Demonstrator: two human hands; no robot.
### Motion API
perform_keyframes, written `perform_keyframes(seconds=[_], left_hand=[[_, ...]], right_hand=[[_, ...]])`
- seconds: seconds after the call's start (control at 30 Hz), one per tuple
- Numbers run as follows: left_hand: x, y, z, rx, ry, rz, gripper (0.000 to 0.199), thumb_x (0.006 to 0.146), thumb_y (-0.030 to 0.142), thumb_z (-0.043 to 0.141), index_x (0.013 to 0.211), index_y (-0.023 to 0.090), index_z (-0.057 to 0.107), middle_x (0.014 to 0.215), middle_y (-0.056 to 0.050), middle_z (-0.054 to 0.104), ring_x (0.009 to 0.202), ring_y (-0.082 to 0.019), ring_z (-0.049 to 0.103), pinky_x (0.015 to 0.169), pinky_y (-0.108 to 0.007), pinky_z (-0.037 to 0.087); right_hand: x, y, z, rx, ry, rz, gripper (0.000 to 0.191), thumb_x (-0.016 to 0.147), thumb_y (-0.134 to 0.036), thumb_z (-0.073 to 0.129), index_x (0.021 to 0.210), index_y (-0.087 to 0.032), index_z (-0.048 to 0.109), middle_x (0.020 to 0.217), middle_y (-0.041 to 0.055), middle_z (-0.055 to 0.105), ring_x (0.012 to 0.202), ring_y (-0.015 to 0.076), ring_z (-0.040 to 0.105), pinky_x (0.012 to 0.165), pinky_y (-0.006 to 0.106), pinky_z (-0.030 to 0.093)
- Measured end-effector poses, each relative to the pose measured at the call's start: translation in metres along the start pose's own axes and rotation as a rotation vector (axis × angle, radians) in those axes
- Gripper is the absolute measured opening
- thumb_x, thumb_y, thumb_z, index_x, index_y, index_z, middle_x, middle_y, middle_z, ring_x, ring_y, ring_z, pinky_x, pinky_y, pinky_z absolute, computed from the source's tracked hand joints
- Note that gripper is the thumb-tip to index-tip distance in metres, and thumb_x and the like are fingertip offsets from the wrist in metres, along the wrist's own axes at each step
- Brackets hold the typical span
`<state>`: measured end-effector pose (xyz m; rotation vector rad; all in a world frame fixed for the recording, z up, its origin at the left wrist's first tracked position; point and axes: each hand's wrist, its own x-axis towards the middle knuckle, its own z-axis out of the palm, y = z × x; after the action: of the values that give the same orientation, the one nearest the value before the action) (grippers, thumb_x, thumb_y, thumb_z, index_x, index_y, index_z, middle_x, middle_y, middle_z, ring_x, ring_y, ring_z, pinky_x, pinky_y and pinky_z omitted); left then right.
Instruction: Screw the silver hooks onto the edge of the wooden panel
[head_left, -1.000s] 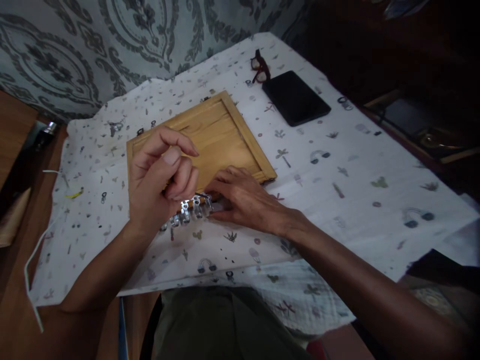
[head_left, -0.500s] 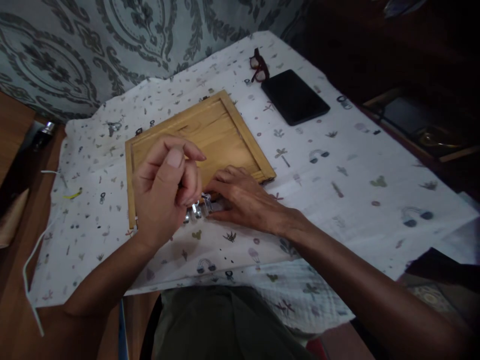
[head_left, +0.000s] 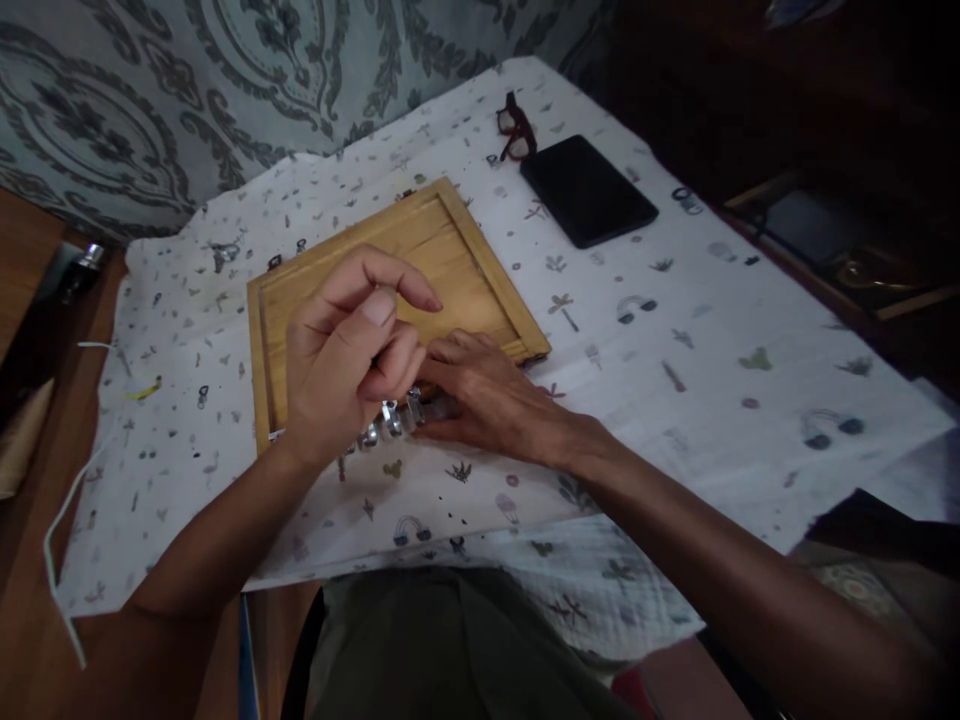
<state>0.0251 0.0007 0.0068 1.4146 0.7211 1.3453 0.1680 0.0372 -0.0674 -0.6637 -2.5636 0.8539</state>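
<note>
While left hand (head_left: 352, 355) curls above, right hand (head_left: 491, 400) touches wooden panel's (head_left: 450, 270) edge

The honey-coloured wooden panel (head_left: 427, 240), with a raised frame around its flat middle, lies flat, partly hidden. At least 3 shiny, curved metal pieces (head_left: 391, 418) sit in a row along the panel's near edge.

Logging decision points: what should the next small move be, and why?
Perhaps work the left hand gently at the shiny silver metal pieces while the right hand braces: the left curls close above them, the right lies at the near edge of the yellow-brown wooden panel. Whether the left grips a tool is hidden.
</note>
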Motion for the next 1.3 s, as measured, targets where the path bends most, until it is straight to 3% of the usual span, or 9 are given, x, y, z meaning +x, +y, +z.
perform_keyframes(seconds=[0.37,0.5,0.67,0.77,1.1,1.23,1.3], left_hand=[[0.002,0.003,-0.004,-0.002,-0.041,-0.073,0.017,0.094,0.027,0.060,0.081,0.019,0.064,0.044,0.011,0.021,0.032,-0.002,0.013,0.035,-0.017,0.021],[0.005,0.006,-0.008,-0.037,-0.111,-0.153,0.013,0.093,0.023,0.059,0.083,0.018,0.065,0.045,0.011,0.023,0.034,-0.001,0.015,0.038,-0.015,0.024],[0.010,0.004,-0.020,-0.139,-0.282,-0.149,0.024,0.097,0.010,0.043,0.096,0.012,0.068,0.051,0.010,0.030,0.039,0.000,0.021,0.044,-0.013,0.029],[0.012,0.003,-0.023,-0.166,-0.320,-0.151,0.025,0.097,0.006,0.042,0.096,0.009,0.067,0.052,0.010,0.033,0.039,0.000,0.022,0.045,-0.012,0.030],[0.011,0.001,-0.017,-0.177,-0.358,-0.217,0.021,0.096,0.005,0.043,0.093,0.010,0.063,0.053,0.010,0.031,0.040,0.000,0.022,0.046,-0.012,0.029],[0.013,0.001,-0.011,-0.128,-0.335,-0.125,0.018,0.096,0.008,0.047,0.090,0.009,0.064,0.052,0.010,0.036,0.038,0.000,0.025,0.044,-0.012,0.028],[0.013,0.013,-0.019,-0.063,-0.264,-0.091,0.013,0.094,0.015,0.056,0.085,0.013,0.064,0.048,0.010,0.034,0.035,0.000,0.024,0.041,-0.013,0.027]], right_hand=[[0.000,0.001,0.002,-0.020,0.014,-0.011,0.029,0.083,-0.032,0.080,0.106,-0.016,0.072,0.101,0.0089,0.063,0.098,0.0265,0.051,0.087,0.040,0.039],[0.000,0.002,0.002,0.008,0.027,-0.022,0.030,0.081,-0.031,0.082,0.106,-0.016,0.072,0.107,0.0100,0.065,0.105,0.0283,0.053,0.093,0.043,0.042],[-0.001,0.003,0.003,0.033,0.052,-0.045,0.027,0.085,-0.033,0.078,0.107,-0.018,0.072,0.109,0.0107,0.064,0.109,0.0288,0.053,0.094,0.045,0.041],[-0.002,0.004,0.003,0.052,0.054,-0.053,0.025,0.089,-0.033,0.073,0.109,-0.018,0.071,0.109,0.0109,0.064,0.107,0.0277,0.053,0.092,0.044,0.041],[-0.001,0.001,-0.001,0.037,0.015,-0.018,0.022,0.083,-0.028,0.078,0.098,-0.015,0.070,0.094,0.0060,0.059,0.091,0.0226,0.050,0.080,0.036,0.037],[-0.001,-0.002,-0.002,0.021,-0.006,0.001,0.025,0.084,-0.028,0.078,0.104,-0.015,0.070,0.101,0.0083,0.061,0.097,0.0241,0.051,0.084,0.037,0.038],[0.000,0.000,0.000,0.004,0.004,-0.009,0.029,0.084,-0.032,0.079,0.105,-0.014,0.070,0.105,0.0097,0.062,0.100,0.0257,0.051,0.087,0.039,0.039]])
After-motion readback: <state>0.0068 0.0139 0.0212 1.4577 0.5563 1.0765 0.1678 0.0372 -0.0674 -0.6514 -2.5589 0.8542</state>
